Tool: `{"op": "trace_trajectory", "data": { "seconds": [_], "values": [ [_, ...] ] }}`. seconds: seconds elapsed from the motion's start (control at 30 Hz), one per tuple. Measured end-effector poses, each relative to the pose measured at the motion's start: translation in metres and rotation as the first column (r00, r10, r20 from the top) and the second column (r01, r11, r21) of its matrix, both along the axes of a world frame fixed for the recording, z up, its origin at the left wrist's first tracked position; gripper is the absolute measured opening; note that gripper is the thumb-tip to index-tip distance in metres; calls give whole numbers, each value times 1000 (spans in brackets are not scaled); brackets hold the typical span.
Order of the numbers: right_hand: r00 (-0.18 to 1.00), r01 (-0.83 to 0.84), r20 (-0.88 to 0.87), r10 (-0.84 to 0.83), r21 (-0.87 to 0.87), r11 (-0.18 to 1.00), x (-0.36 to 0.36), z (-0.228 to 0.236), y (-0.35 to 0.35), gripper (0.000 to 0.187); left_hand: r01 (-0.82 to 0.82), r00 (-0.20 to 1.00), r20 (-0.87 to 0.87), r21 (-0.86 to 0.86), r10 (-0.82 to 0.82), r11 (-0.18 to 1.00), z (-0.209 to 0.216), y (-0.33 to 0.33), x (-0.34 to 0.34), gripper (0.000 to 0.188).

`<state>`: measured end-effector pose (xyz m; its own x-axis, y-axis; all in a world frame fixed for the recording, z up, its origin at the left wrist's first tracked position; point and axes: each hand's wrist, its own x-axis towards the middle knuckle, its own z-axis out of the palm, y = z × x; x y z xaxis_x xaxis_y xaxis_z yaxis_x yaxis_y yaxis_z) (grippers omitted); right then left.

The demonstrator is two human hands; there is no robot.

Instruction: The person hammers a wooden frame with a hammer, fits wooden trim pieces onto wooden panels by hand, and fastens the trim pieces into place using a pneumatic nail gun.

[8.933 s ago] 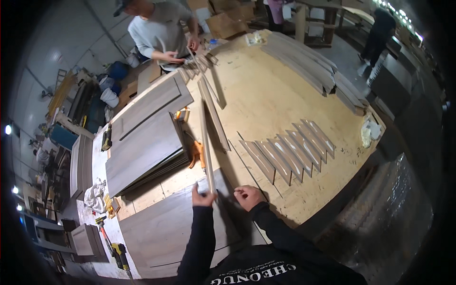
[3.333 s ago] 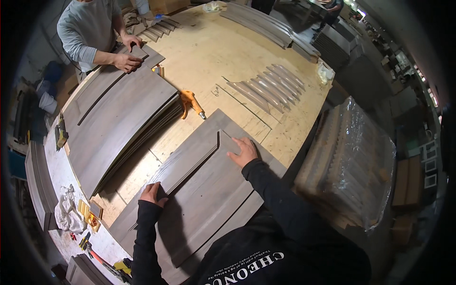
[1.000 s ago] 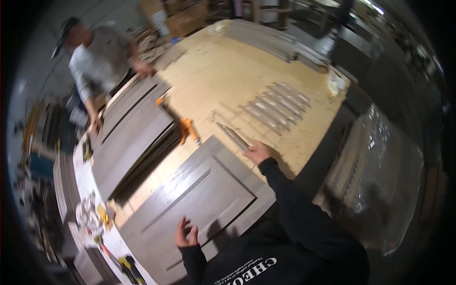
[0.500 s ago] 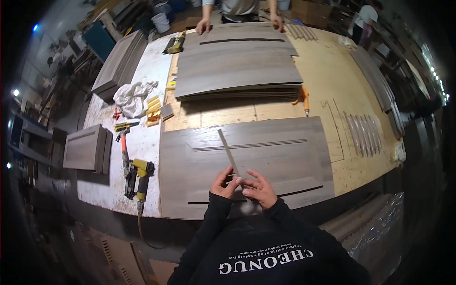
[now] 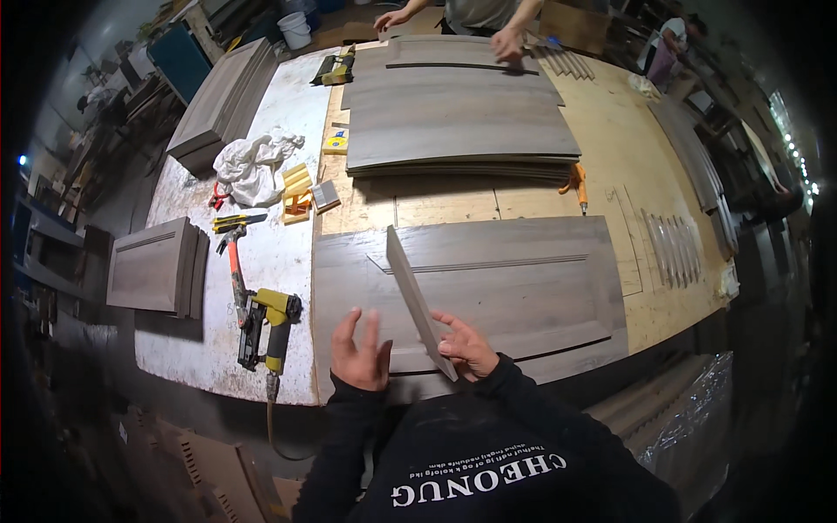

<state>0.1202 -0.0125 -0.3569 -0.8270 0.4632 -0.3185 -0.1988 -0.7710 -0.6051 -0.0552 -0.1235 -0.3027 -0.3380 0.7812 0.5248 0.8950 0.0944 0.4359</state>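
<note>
A narrow grey wood strip tilts upward over the bench, its lower end gripped between the fingers and thumb of my right hand. To the left of the strip, my left hand is off it, with fingers spread and nothing in them. Below both hands lies a flat grey wood panel with grooved lines along its face. A yellow and black nail gun with a hose rests left of the panel, beside a hammer with an orange handle.
Beyond my panel stands a stack of grey panels, where a co-worker's hand touches the top. White cloth, yellow blocks and small cabinet doors occupy the left side. An orange tool and several thin strips lie to the right.
My left hand has let go of the strip and moved left. The strip has turned to show its broad face. The co-worker's right-side hand has come down onto the stack.
</note>
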Motion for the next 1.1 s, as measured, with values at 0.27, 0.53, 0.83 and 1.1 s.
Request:
{"op": "trace_trajectory", "data": {
  "seconds": [0.27, 0.53, 0.83, 1.1],
  "values": [
    [928, -371, -40, 370, -49, 927, 7, -6, 16, 69, 405, 750, -419, -320, -511, 857, 30, 17, -48, 46],
    [589, 200, 479, -651, 694, 692, 108, -29, 106, 62, -101, 946, 248, -382, 207, 919, -70, 14, -69, 50],
    [-235, -349, 517, -823, 746, 568, 223, -72, 151, 62, -323, 843, 223, -517, 489, 793, -102, 38, -25, 55],
    [-172, -257, 556, -813, 772, 582, 247, -99, 162, 61, -248, 868, 278, -475, 412, 844, -116, 26, -28, 71]
  ]
}}
